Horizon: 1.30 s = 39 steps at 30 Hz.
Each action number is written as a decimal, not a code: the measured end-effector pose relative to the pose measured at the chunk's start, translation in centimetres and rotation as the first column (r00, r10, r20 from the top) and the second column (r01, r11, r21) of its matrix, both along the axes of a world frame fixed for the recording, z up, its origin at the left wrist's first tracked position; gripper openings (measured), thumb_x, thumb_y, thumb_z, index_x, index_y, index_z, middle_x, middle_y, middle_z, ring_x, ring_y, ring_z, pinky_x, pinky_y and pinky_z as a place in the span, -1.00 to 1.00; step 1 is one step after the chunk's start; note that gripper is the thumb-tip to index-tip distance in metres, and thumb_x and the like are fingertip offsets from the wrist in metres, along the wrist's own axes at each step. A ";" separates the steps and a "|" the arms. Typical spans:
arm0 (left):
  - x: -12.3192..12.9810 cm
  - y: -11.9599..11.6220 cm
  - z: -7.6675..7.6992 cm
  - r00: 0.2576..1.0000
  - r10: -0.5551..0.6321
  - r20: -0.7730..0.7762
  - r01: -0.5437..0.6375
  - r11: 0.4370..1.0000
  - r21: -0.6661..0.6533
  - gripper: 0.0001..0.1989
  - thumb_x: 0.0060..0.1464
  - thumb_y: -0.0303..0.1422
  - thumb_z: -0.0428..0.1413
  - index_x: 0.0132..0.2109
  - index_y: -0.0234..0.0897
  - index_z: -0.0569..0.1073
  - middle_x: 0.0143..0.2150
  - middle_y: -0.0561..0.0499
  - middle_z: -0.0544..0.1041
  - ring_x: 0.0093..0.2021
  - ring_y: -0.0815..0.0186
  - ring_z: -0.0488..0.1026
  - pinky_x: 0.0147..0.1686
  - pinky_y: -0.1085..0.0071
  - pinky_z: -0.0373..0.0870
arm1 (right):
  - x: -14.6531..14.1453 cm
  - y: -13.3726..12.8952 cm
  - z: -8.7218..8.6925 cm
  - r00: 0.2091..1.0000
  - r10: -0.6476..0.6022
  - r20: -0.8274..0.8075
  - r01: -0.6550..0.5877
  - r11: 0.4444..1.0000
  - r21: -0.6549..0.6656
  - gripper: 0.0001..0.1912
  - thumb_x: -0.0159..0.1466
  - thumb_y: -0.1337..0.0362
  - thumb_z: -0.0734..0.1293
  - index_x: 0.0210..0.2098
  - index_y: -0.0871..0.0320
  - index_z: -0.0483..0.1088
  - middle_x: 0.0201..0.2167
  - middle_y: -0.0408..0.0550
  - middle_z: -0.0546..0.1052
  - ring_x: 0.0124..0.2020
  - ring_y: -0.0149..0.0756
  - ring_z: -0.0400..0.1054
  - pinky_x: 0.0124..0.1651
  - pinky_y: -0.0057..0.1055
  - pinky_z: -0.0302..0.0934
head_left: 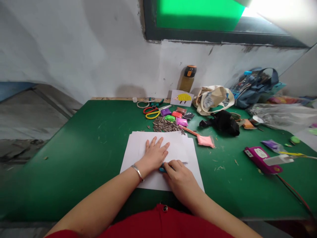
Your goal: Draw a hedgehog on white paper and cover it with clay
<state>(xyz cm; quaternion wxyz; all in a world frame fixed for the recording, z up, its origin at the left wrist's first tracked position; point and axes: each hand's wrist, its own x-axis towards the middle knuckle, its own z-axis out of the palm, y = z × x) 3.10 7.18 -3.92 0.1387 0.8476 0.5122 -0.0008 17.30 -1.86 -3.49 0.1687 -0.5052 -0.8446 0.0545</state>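
White paper sheets (131, 158) lie on the green table in front of me, a smaller sheet (177, 145) on top of a larger one. My left hand (155, 154) rests flat on the top sheet with its fingers spread. Close beside it, my right hand (178, 172) is closed round a small blue tool (162, 168) at the lower edge of that sheet. Its kind is mostly hidden by my fingers. A thin dark-grey tip shows to the right of my knuckles; I cannot tell whether it belongs to the tool.
Beyond the paper lie a pile of striped seeds (163, 125), scissors (155, 112) and several coloured clay packets (177, 114). A hedgehog picture (182, 98) and a bottle (187, 79) stand by the wall. Rightward are a cloth bag (210, 99), a black pouch (225, 123) and a magenta glue gun (262, 160).
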 end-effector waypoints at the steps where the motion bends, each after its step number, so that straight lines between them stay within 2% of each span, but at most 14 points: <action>1: -0.1 0.0 0.1 1.000 -0.006 0.005 0.006 1.000 -0.007 -0.55 0.27 -0.25 -0.19 0.27 0.01 0.16 0.37 -0.06 0.03 0.35 -0.08 -0.14 0.18 -0.23 -0.20 | 0.0 0.0 0.0 1.000 0.003 -0.005 -0.003 1.000 0.001 -0.80 0.28 0.41 0.22 -0.11 0.20 0.36 -0.32 0.02 0.39 -0.24 -0.21 0.27 -0.21 -0.31 0.24; 7: -0.1 0.4 0.3 1.000 0.000 -0.004 0.000 1.000 -0.029 -0.56 0.26 -0.27 -0.19 0.26 0.01 0.18 0.37 -0.05 0.05 0.34 -0.09 -0.12 0.17 -0.24 -0.17 | -0.7 0.2 -0.1 1.000 0.002 0.012 -0.002 1.000 -0.016 -0.83 0.26 0.45 0.23 -0.17 0.20 0.37 -0.33 0.02 0.38 -0.25 -0.20 0.25 -0.20 -0.30 0.23; 14: 0.0 0.4 0.4 1.000 -0.009 -0.007 0.008 1.000 -0.030 -0.55 0.25 -0.30 -0.16 0.26 0.00 0.18 0.37 -0.06 0.05 0.34 -0.08 -0.12 0.17 -0.23 -0.15 | -1.0 -0.1 0.0 1.000 0.011 -0.012 -0.011 1.000 -0.003 -0.78 0.26 0.46 0.22 -0.11 0.20 0.35 -0.33 0.00 0.37 -0.27 -0.23 0.24 -0.26 -0.35 0.21; 20: -0.1 0.7 0.3 1.000 0.001 -0.002 -0.001 0.998 -0.065 -0.55 0.24 -0.30 -0.15 0.26 0.01 0.19 0.37 -0.07 0.03 0.34 -0.10 -0.13 0.17 -0.24 -0.16 | -1.9 0.3 -0.6 0.999 0.030 0.039 -0.031 0.999 0.021 -0.87 0.24 0.48 0.23 -0.25 0.19 0.36 -0.33 0.01 0.36 -0.30 -0.23 0.20 -0.27 -0.33 0.18; 26: -0.2 0.8 0.9 1.000 -0.016 0.005 0.017 0.995 -0.103 -0.53 0.22 -0.35 -0.14 0.26 -0.03 0.20 0.37 -0.09 0.02 0.35 -0.11 -0.14 0.16 -0.25 -0.16 | -1.9 0.0 -0.7 0.999 0.041 0.009 -0.041 0.999 0.012 -0.77 0.23 0.50 0.22 -0.13 0.21 0.35 -0.30 0.02 0.36 -0.28 -0.21 0.20 -0.25 -0.32 0.20; 29: -0.2 0.9 1.4 1.000 -0.019 0.007 0.019 0.992 -0.121 -0.53 0.21 -0.36 -0.13 0.25 -0.03 0.21 0.37 -0.09 0.02 0.35 -0.10 -0.15 0.16 -0.26 -0.15 | -2.1 0.1 -0.5 0.999 0.034 0.011 -0.034 0.999 0.000 -0.76 0.22 0.51 0.21 -0.14 0.20 0.35 -0.30 0.02 0.37 -0.28 -0.21 0.20 -0.25 -0.32 0.21; 35: -0.1 1.3 1.8 1.000 -0.018 -0.006 0.016 0.985 -0.174 -0.54 0.21 -0.39 -0.13 0.23 -0.02 0.25 0.37 -0.08 0.03 0.35 -0.09 -0.15 0.14 -0.27 -0.13 | -3.1 0.7 -0.1 0.998 0.060 0.034 -0.060 0.998 -0.012 -0.69 0.20 0.54 0.20 -0.09 0.20 0.35 -0.18 0.06 0.38 -0.24 -0.20 0.21 -0.24 -0.32 0.21; 39: -0.2 1.4 1.8 1.000 -0.029 0.001 0.029 0.980 -0.195 -0.53 0.20 -0.38 -0.13 0.25 -0.03 0.22 0.38 -0.10 -0.01 0.35 -0.10 -0.18 0.14 -0.29 -0.16 | -3.4 0.2 -0.1 0.995 0.101 0.026 -0.100 0.995 -0.029 -0.71 0.23 0.50 0.20 -0.06 0.22 0.34 -0.23 0.05 0.38 -0.23 -0.19 0.20 -0.23 -0.30 0.20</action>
